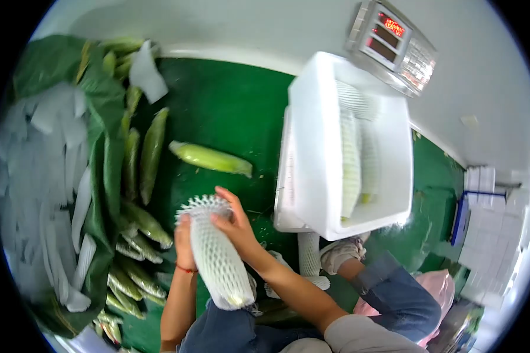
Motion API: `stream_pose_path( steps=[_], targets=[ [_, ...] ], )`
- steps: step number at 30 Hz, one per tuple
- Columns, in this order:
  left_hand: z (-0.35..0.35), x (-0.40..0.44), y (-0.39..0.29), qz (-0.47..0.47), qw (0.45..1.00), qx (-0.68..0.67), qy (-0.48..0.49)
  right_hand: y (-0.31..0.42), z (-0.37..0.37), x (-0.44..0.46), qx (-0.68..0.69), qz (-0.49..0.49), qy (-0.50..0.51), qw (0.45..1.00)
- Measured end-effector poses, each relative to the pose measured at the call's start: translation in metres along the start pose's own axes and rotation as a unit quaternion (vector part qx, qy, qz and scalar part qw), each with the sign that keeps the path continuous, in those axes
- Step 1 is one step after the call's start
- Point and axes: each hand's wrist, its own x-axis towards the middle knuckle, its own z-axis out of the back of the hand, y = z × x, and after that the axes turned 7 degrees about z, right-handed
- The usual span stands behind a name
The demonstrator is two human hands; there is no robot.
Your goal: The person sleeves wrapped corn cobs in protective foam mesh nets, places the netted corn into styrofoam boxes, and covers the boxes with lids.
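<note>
Between my two hands is a white foam net sleeve [219, 262], tilted over my lap. Something pale green shows through its mesh near the lower end. My left hand [184, 244], with a red string at its wrist, presses against the sleeve's left side. My right hand [234, 226] grips it from the right near the flared upper end, fingers curved round it. Beyond my hands, a long light-green vegetable [212, 159] in clear wrap lies on the green floor. More wrapped green vegetables [153, 156] lie to the left.
A white foam box [312, 147] at the right holds net-sleeved vegetables [351, 159]. Behind it stands a digital scale [388, 41] with red digits. At the left a green sack [106, 147] is full of white foam sleeves [35, 176]. A pink bag [438, 288] sits by my leg.
</note>
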Motion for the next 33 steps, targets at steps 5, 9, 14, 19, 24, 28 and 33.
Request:
stream_pose_path(
  steps=[5,9,14,19,24,28,33],
  targets=[
    [-0.064,-0.012,-0.035,-0.316,0.879,0.347,0.082,0.098,0.074,-0.038,0.403,-0.423,0.141,0.799],
    [-0.083,-0.018,-0.015,-0.332,0.848,0.396,0.123,0.124,0.252,-0.061,0.058,-0.121,-0.041,0.99],
    [-0.089,-0.038,-0.014,-0.261,0.876,0.401,0.054,0.222,0.239,0.072,-0.417,0.092,-0.103,0.898],
    [-0.057,-0.042,-0.041,-0.309,0.862,0.398,-0.05,0.147,0.261,0.093,-0.521,-0.008,-0.035,0.853],
    [0.018,-0.059,-0.133,-0.506,0.526,0.596,-0.335,0.172,0.21,0.048,-0.602,0.232,-0.052,0.762],
    [0.085,-0.027,-0.212,-0.351,0.332,0.773,-0.411,0.143,0.138,-0.007,-0.49,0.361,0.061,0.791],
    [0.179,-0.034,-0.304,-0.251,0.558,0.661,-0.435,0.118,0.063,-0.026,-0.417,0.312,0.306,0.797]
  ],
)
